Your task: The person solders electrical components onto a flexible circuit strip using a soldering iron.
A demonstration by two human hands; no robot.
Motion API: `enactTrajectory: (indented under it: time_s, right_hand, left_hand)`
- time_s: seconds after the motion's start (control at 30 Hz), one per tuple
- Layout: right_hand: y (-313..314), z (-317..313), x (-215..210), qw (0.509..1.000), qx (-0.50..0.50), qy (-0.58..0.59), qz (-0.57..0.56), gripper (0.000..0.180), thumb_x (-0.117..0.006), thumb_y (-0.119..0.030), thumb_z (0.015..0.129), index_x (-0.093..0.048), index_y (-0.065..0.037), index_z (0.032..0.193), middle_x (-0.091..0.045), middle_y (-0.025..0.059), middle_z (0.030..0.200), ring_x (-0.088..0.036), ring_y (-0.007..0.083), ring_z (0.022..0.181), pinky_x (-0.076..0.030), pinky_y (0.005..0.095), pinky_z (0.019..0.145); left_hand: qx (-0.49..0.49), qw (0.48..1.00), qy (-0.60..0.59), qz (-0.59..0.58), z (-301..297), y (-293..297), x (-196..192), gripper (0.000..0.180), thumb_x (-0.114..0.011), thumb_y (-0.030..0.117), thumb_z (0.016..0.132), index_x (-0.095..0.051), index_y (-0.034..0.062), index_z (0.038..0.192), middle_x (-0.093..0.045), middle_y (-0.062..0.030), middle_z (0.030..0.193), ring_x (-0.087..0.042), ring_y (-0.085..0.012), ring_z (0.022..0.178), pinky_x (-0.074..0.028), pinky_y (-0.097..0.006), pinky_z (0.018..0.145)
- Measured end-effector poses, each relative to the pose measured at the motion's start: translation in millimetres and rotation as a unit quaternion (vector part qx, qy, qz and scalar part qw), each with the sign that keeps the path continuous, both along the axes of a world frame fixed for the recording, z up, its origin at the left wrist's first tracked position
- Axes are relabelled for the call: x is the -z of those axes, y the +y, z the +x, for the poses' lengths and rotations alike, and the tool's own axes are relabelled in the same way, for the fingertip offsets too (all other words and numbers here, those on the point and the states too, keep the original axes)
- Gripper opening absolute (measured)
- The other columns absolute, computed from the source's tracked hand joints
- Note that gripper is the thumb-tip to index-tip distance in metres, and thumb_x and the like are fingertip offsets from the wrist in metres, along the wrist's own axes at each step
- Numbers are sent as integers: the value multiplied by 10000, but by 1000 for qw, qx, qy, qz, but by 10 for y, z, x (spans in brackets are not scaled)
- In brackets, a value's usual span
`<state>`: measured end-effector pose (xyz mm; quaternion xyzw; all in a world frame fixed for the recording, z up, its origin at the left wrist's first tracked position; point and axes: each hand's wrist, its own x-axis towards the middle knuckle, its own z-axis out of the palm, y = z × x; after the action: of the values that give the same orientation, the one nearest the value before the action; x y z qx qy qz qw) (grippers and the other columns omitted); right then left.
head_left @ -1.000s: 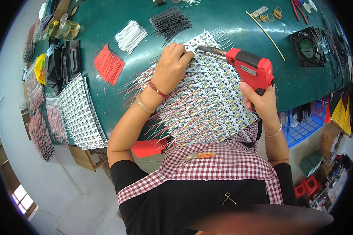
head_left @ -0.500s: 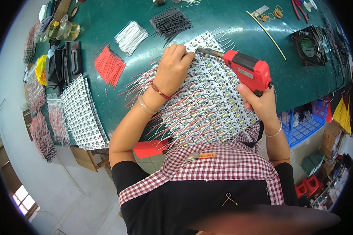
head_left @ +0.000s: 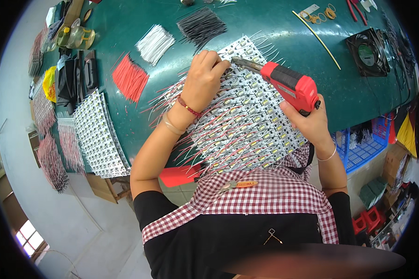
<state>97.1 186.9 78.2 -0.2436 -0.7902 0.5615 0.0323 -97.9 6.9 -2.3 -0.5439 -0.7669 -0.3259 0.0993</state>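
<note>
White sheet of small circuit boards (head_left: pixel 271 114), bristling with thin red and pale wires (head_left: pixel 219 116), lies on the dark-green table (head_left: pixel 284 28). From my remote view I see the right hand (head_left: pixel 312 122) grasping a red-and-black pistol-shaped tool (head_left: pixel 291 86) — its metal tip (head_left: pixel 245 63) just beside the left hand (head_left: pixel 205 73), whose fingers bunch over the sheet's far end; what they pinch, I cannot tell.

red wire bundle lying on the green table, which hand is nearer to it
Left. The left hand is to the right of the red wire bundle, at the white circuit boards; the right hand is much farther right, holding the red soldering gun.
</note>
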Motion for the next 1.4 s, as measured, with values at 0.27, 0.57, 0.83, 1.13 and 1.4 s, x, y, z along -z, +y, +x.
enactTrajectory:
  time_s: [0.27,0.57,0.83,1.13,1.4]
  right_hand:
    - [-7,-24,-8,1000,10,14,10,213,-748,-202,793,-672,-16,861,-611,38,624,-549,110,562,-441,281,570]
    - [24,100,118,996,36,-44,65,231,-769,-233,788,-684,-34,866,-612,26,698,-553,124,628,-450,296,626]
    - [29,71,49,999,41,-1,-20,213,-761,-208,810,-665,-20,841,-574,-7,625,-529,87,540,-420,273,514]
    - [-8,75,-43,992,65,16,-109,158,-740,-137,826,-649,-9,842,-570,-15,590,-506,46,465,-396,216,430]
    - [4,276,-40,990,91,15,-108,165,-753,-145,820,-656,-12,830,-574,-18,598,-504,47,465,-399,212,437]
  left_hand:
    - [-6,1000,5,-6,-2,-7,3,208,-574,-37,688,-662,49,855,-501,-64,790,-508,-233,786,-398,-346,698]
    - [-14,1000,-1,0,-8,8,-1,251,-632,-65,666,-677,83,863,-514,-59,780,-525,-242,763,-412,-356,676]
    - [-10,1000,12,-5,1,9,6,244,-620,-69,676,-664,68,873,-511,-63,789,-523,-242,763,-409,-354,672]
    - [-8,999,45,-17,14,-13,-25,226,-590,-42,685,-649,59,878,-497,-62,794,-507,-235,770,-403,-351,683]
    - [11,1000,23,-15,239,-36,-142,196,-585,-8,712,-629,36,898,-455,-78,788,-479,-233,765,-400,-346,681]
